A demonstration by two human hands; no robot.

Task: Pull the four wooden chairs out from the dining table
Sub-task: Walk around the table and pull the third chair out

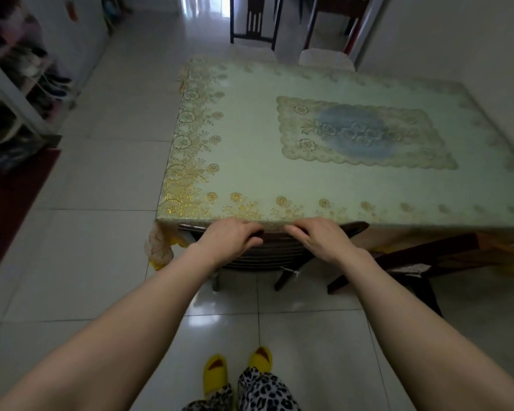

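Observation:
The dining table [250, 173] carries a pale cloth with gold flowers and a blue centre mat. A dark wooden chair [267, 256] is tucked under its near edge, with only the backrest top and legs showing. My left hand [229, 237] and my right hand [318, 237] both grip the chair's top rail, side by side. A second wooden chair [428, 256] stands pulled out and angled at the near right. Across the table, a dark chair back [254, 22] rises at the far side, and two pale seat cushions [327, 59] show at the far edge.
A shoe rack [21, 84] full of shoes lines the left wall, with a dark red mat [9, 203] in front of it. A white wall runs close along the table's right side. Glossy tiled floor [101, 232] surrounds me; my yellow slippers [217, 378] are below.

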